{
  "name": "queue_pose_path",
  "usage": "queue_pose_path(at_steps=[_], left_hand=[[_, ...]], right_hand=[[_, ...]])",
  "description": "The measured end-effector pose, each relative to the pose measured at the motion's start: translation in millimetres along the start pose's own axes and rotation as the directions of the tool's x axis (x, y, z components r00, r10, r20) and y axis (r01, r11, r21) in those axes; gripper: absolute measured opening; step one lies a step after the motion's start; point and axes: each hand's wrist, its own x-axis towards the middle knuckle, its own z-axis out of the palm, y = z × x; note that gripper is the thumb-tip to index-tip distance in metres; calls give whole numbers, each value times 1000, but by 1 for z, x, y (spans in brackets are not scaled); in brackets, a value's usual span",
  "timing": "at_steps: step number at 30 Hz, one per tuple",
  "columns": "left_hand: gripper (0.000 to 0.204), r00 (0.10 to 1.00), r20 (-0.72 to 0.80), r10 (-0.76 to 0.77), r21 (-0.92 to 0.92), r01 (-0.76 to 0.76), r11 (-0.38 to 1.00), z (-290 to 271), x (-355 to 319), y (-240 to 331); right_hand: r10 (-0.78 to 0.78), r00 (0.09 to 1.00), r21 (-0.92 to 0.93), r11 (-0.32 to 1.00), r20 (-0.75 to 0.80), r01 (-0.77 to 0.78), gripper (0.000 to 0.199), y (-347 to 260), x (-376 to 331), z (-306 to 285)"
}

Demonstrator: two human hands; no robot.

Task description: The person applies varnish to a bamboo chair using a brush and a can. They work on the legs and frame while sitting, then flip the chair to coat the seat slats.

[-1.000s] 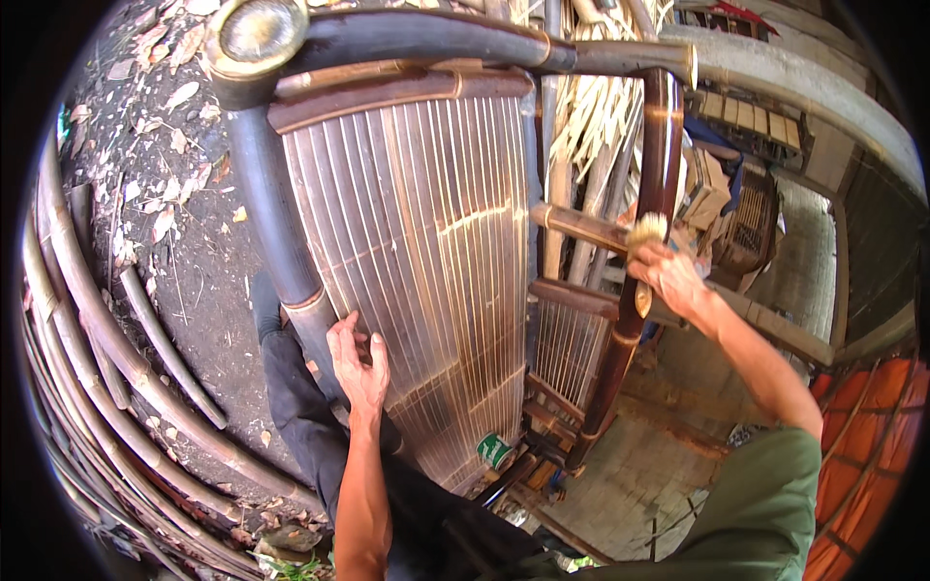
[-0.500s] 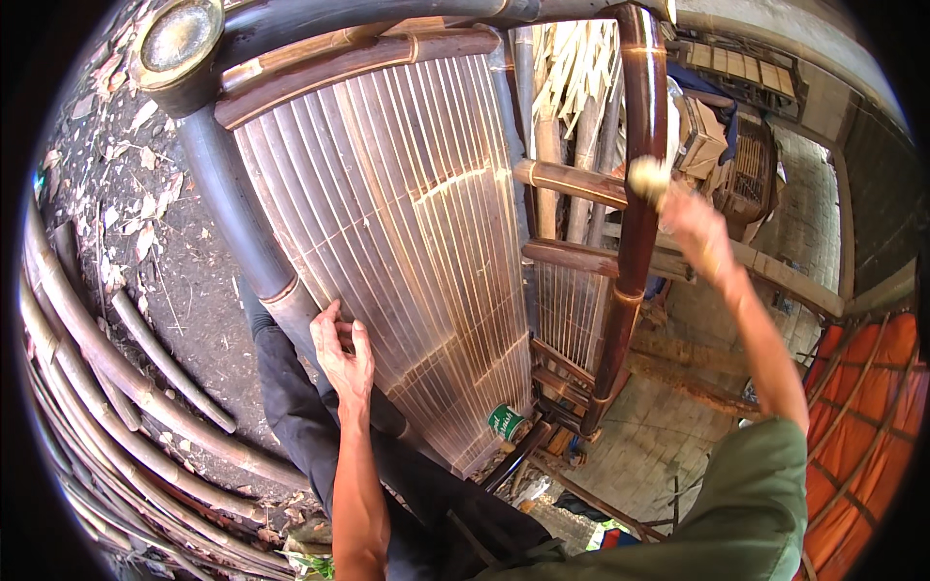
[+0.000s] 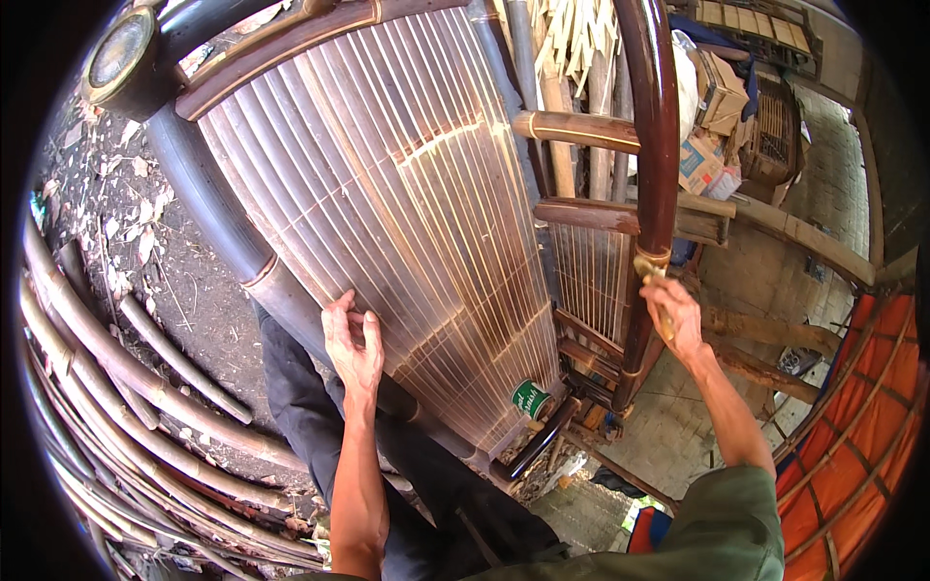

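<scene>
My right hand [image 3: 682, 318] grips a paintbrush [image 3: 647, 267], its bristles against the glossy dark bamboo post [image 3: 659, 145] near a joint ring. Two dark bamboo crossbars join this post from the left. Spread over the middle is a slatted bamboo panel [image 3: 368, 184] in a bamboo frame. On its left edge rests my left hand [image 3: 355, 341], fingers apart and holding nothing, beside the thick bamboo rail [image 3: 218, 218]. A green can [image 3: 530, 397] stands at the near end of the panel.
Long bamboo poles [image 3: 136, 387] lie on the leaf-strewn ground at left. Behind the post are cardboard boxes [image 3: 722, 92] and pale split strips [image 3: 572, 39]. An orange sheet [image 3: 852, 416] with a lattice of strips hangs at right. A wooden beam [image 3: 804, 237] crosses behind.
My right hand has brought the brush down along the dark post to a lower ring. The view has shifted slightly. My left hand stays on the panel's edge.
</scene>
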Motion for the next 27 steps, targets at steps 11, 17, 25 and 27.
queue_pose_path(at_steps=[11,17,25,27], left_hand=[[35,979,63,-192,-1,192,981,-18,13,7],[38,989,54,-139,-14,140,990,-16,28,11],[37,992,2,-123,-33,123,992,-29,50,8],[37,970,52,-238,-36,240,970,-32,55,17]], right_hand=[[6,860,62,998,-510,30,25,-92,242,109],[31,695,-50,994,-718,-96,25,-106,217,96],[422,767,262,906,-484,-333,30,-147,317,186],[466,730,427,866,-500,-260,26,-144,317,181]])
